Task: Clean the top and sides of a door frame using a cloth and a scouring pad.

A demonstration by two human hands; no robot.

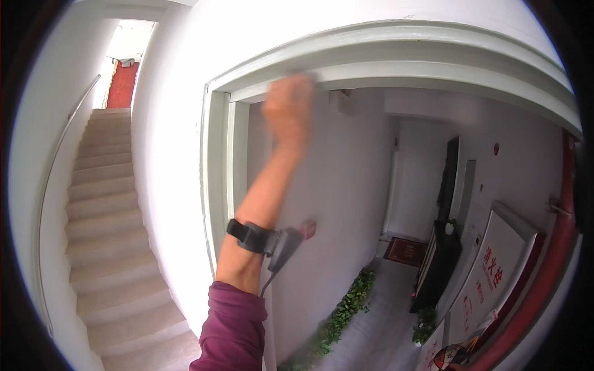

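Observation:
My left hand (290, 111) is raised to the upper part of a pale door frame (390, 69), its fingers curled against or just in front of the lintel's lower edge. It is blurred; a small grey smear shows at its upper right, and whether it holds something cannot be told. A black strap with a device (264, 241) circles the forearm below a rolled purple sleeve (234, 324). At the bottom right edge, a sliver of what looks like my right hand (459, 367) is beside a dark item with orange edges (450, 355) bearing writing; most of that hand is cut off.
To the left, a staircase (111, 227) with a handrail (60, 139) climbs towards a red door (123, 86). Beyond the frame, a corridor holds trailing green plants (350, 297), a black cabinet (436, 264) and a doormat (406, 251). A fire hydrant cabinet (492, 264) and red pipe (552, 259) line the right.

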